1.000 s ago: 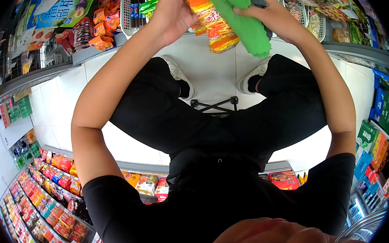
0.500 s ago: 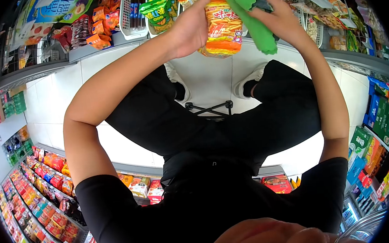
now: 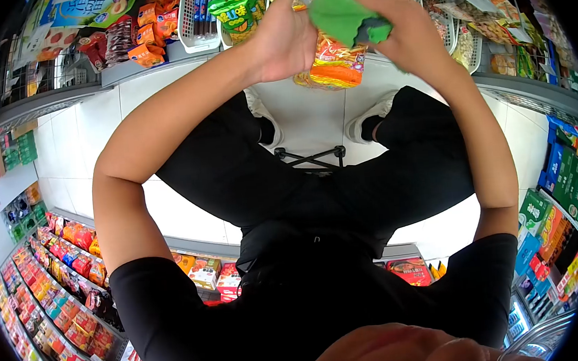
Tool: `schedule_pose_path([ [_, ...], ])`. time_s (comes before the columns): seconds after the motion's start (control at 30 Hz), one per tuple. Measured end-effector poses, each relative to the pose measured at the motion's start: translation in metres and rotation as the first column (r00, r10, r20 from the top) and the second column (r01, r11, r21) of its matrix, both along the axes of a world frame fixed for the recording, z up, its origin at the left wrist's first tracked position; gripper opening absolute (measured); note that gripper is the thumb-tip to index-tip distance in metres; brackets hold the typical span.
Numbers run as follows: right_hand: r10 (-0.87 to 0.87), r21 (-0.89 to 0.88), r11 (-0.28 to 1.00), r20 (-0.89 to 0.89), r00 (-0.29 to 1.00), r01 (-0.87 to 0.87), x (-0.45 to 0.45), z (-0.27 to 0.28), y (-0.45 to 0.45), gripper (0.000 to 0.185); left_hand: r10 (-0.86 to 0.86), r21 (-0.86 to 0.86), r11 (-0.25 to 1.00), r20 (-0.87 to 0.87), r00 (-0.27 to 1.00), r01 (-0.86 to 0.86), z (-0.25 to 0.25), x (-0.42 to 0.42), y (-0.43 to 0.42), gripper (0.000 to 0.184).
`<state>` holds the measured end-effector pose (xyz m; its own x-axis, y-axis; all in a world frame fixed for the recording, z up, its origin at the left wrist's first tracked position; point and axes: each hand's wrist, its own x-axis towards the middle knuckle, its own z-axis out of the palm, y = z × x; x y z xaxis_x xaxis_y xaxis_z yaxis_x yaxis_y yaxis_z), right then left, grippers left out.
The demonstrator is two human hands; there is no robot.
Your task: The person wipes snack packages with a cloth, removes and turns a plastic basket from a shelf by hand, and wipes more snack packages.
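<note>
An orange and yellow snack bag point(image 3: 334, 67) is upright in front of the shelf, its lower part showing below a cloth. My left hand point(image 3: 285, 41) grips the bag's left side, thumb pointing up and the other fingers hidden behind it. In my right hand point(image 3: 404, 25) is a green cloth point(image 3: 339, 15) with a darker grey-green patch, bunched under the fingers. The cloth lies across the bag's upper front and covers most of its print.
Green snack bags point(image 3: 235, 15) and a white basket of dark sticks point(image 3: 199, 18) sit on the shelf ahead. Orange packets point(image 3: 155, 28) lie further left, and a white basket point(image 3: 467, 50) stands right. A folding stool's black legs point(image 3: 309, 157) show between my white shoes.
My right hand has brought the cloth leftward from beside the bag onto its front. The left hand has turned slightly, its thumb now higher, still at the bag's left side.
</note>
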<state>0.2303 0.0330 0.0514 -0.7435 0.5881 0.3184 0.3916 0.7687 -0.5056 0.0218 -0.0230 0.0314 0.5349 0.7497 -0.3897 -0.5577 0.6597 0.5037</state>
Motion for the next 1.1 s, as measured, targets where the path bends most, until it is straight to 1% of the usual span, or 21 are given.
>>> schedule_pose_path([
  [0.03,-0.023,0.053,0.998,0.001,1.0,0.023,-0.001,0.004,0.003,0.051,-0.044,-0.004,0.999,0.027,0.999,0.045,-0.006,-0.003,0.002,0.092],
  [0.07,-0.091,0.059,0.995,0.085,0.992,0.086,0.005,0.015,0.002,0.049,-0.088,-0.007,0.996,0.056,0.995,0.089,-0.018,-0.007,0.005,0.093],
  [0.1,-0.064,0.051,0.997,0.06,0.996,0.061,0.008,0.008,0.004,0.049,-0.132,-0.007,0.991,0.085,0.988,0.133,-0.024,-0.009,0.007,0.093],
  [0.17,-0.013,0.04,0.999,0.006,1.0,0.013,0.015,-0.013,0.012,0.048,-0.088,-0.004,0.996,0.106,0.99,0.089,-0.022,-0.008,0.006,0.095],
  [0.2,0.037,0.032,0.999,-0.033,0.999,-0.036,0.012,-0.012,0.007,0.047,-0.064,-0.004,0.998,0.116,0.991,0.065,-0.018,-0.007,0.005,0.095],
  [0.3,0.15,-0.093,0.984,-0.044,0.988,-0.154,0.002,-0.003,-0.008,0.046,0.034,-0.06,0.998,-0.025,0.999,-0.036,-0.006,-0.005,0.004,0.097],
  [0.43,0.026,0.066,0.997,0.004,1.0,-0.026,0.004,-0.01,0.004,0.046,-0.062,0.018,0.998,0.067,0.996,0.061,-0.011,-0.008,0.006,0.098],
  [0.53,-0.087,0.019,0.996,-0.009,0.996,0.087,0.001,0.008,0.0,0.044,-0.117,0.011,0.993,0.123,0.985,0.117,-0.012,-0.011,0.007,0.097],
  [0.6,-0.009,-0.01,1.0,0.003,1.0,0.009,0.003,-0.002,-0.003,0.048,-0.117,0.003,0.993,0.153,0.981,0.118,-0.013,-0.01,0.007,0.097],
  [0.63,0.032,-0.026,0.999,0.009,0.999,-0.031,0.003,-0.006,-0.005,0.05,-0.087,-0.011,0.996,0.105,0.991,0.089,-0.012,-0.009,0.006,0.098],
  [0.67,0.101,-0.089,0.991,-0.042,0.994,-0.104,0.002,-0.008,-0.008,0.053,-0.057,-0.024,0.998,0.056,0.997,0.058,-0.011,-0.007,0.006,0.098],
  [0.7,0.087,-0.082,0.993,-0.02,0.996,-0.088,0.002,-0.007,-0.009,0.052,-0.027,-0.036,0.999,0.004,1.0,0.027,-0.011,-0.005,0.004,0.098],
  [0.73,0.073,-0.074,0.995,-0.001,0.997,-0.073,0.002,-0.006,-0.008,0.052,-0.046,0.022,0.999,0.022,0.999,0.046,-0.01,-0.003,0.002,0.101],
  [0.77,0.057,-0.066,0.996,0.017,0.998,-0.056,0.003,-0.005,-0.007,0.052,-0.088,0.004,0.996,0.068,0.994,0.088,-0.016,-0.005,0.002,0.101],
  [0.8,0.04,-0.12,0.992,0.003,0.999,-0.04,0.007,-0.008,0.001,0.05,-0.129,-0.011,0.991,0.116,0.985,0.131,-0.026,-0.007,0.004,0.102],
  [0.83,0.008,-0.097,0.995,0.032,0.999,-0.005,0.012,-0.013,0.009,0.05,-0.168,-0.02,0.985,0.166,0.972,0.174,-0.026,-0.006,0.004,0.102],
  [0.9,-0.059,-0.044,0.997,0.091,0.994,0.064,0.017,-0.018,0.019,0.049,-0.156,-0.022,0.987,0.132,0.979,0.16,-0.025,-0.002,0.003,0.105],
  [0.93,-0.026,-0.011,1.0,0.083,0.996,0.027,0.017,-0.018,0.017,0.049,-0.146,-0.017,0.989,0.131,0.981,0.149,-0.023,-0.001,0.002,0.105],
  [1.0,0.006,-0.053,0.999,0.05,0.999,-0.003,0.015,-0.013,0.009,0.05,-0.145,-0.047,0.987,0.168,0.975,0.155,-0.023,-0.002,0.001,0.105],
  [1.07,0.051,-0.138,0.989,0.013,0.999,-0.049,0.01,-0.006,0.002,0.051,-0.129,-0.066,0.988,0.111,0.985,0.137,-0.021,-0.001,-0.001,0.105],
  [1.1,0.05,-0.132,0.99,0.021,0.999,-0.047,0.009,-0.008,0.003,0.051,-0.124,-0.075,0.989,0.082,0.989,0.13,-0.019,-0.001,-0.002,0.104],
])
